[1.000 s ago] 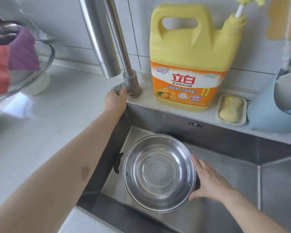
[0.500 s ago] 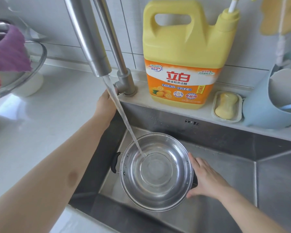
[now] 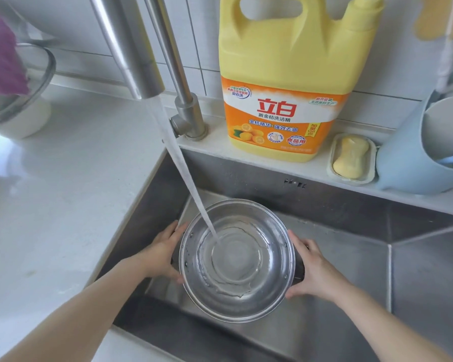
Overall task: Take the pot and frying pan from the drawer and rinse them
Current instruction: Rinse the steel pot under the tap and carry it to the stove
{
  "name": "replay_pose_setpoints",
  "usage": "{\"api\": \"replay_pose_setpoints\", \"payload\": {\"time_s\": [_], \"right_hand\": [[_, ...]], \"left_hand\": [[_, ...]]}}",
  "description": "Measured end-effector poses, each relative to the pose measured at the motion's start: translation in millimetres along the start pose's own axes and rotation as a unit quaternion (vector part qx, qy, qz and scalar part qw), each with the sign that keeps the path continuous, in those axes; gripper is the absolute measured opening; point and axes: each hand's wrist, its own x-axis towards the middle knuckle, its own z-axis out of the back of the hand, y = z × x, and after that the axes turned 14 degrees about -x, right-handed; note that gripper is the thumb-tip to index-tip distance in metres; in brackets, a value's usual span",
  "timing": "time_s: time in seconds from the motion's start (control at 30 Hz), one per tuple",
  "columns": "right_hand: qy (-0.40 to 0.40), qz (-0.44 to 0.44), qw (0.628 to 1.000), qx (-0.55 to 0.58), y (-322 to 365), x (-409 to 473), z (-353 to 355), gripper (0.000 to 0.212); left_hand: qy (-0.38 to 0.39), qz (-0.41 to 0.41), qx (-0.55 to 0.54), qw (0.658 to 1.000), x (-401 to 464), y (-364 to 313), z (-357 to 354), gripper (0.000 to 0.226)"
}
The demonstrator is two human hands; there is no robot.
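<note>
Pot (image 3: 237, 259) sat low in the sink (image 3: 351, 257), under the tap's (image 3: 131, 48) stream (image 3: 183, 178), water pooling on its base. Left hand (image 3: 162, 253) and right hand (image 3: 313, 270) each gripped a side handle, fingers curled. Best practice, I judged: keep it level, let it part-fill, swirl, then tip away from the counter (image 3: 63, 192). Frying pan not seen.

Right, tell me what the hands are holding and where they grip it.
Both hold the steel pot in the sink: the left hand at its left side handle, the right hand at its right side handle.
</note>
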Motion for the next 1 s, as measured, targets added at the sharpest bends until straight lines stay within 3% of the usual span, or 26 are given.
{"api": "replay_pose_setpoints", "payload": {"time_s": [0.33, 0.5, 0.7, 0.87, 1.0], "right_hand": [[0.022, -0.004, 0.997, 0.078, 1, 1, 1, 0.147], [0.046, 0.001, 0.995, 0.086, 3, -12, 28, 0.142], [0.053, 0.028, 0.986, 0.156, 25, -56, 45, 0.134], [-0.059, 0.043, 0.978, 0.198, 63, -83, 40, 0.141], [-0.104, 0.056, 0.982, 0.150, 78, -86, 72, 0.145]], "left_hand": [[0.052, 0.005, -0.077, 0.996, 2, 0, 4, 0.144], [0.095, 0.026, -0.008, 0.995, -26, -30, 39, 0.141], [0.054, -0.008, 0.094, 0.994, -91, -97, 84, 0.118], [-0.022, -0.064, 0.115, 0.991, -134, -108, 118, 0.128], [-0.079, -0.097, 0.043, 0.991, -153, -87, 126, 0.138]]}}
